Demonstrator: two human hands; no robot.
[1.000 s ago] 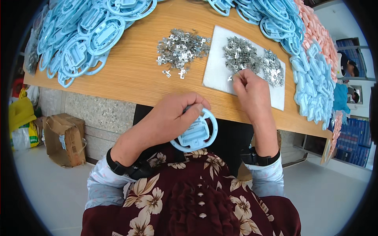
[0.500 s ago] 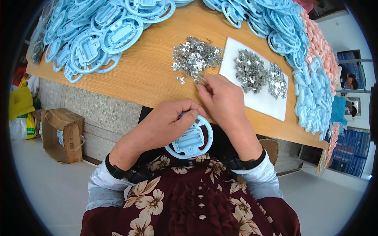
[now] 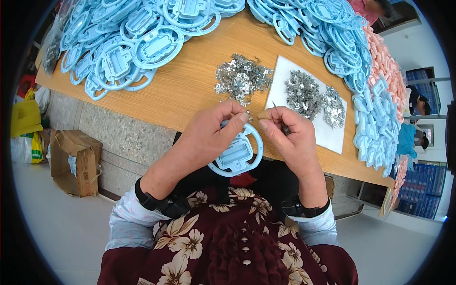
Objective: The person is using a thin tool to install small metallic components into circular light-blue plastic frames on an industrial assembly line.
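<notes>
My left hand [image 3: 204, 137] is closed around the upper edge of a light blue plastic steering-wheel-shaped part [image 3: 237, 159], which hangs over my lap with its hollow rectangular recess facing up. Between its thumb and forefinger a small shiny metal clip [image 3: 247, 112] shows. Just to the right, my right hand [image 3: 297, 137] is closed on a thin, dark, pointed metal tool [image 3: 286, 128]; its kind is mostly hidden by the fingers. The two hands' fingertips are close but apart. Beyond them, a heap of small metal clips [image 3: 242, 76] lies on the wooden table [image 3: 190, 85].
Two more heaps of metal pieces [image 3: 303, 92] rest on a white foam sheet [image 3: 280, 71]. Blue wheel-shaped parts [image 3: 158, 46] pile up at the far left and far right. Smaller blue parts [image 3: 377, 126] and pink parts [image 3: 387, 61] line the right. A cardboard box [image 3: 76, 161] stands on the floor.
My right hand has drawn back from the metal heap toward me and turned, its tool now pointing up. My left hand has shifted slightly right with the blue part; a clip shows at its fingertips.
</notes>
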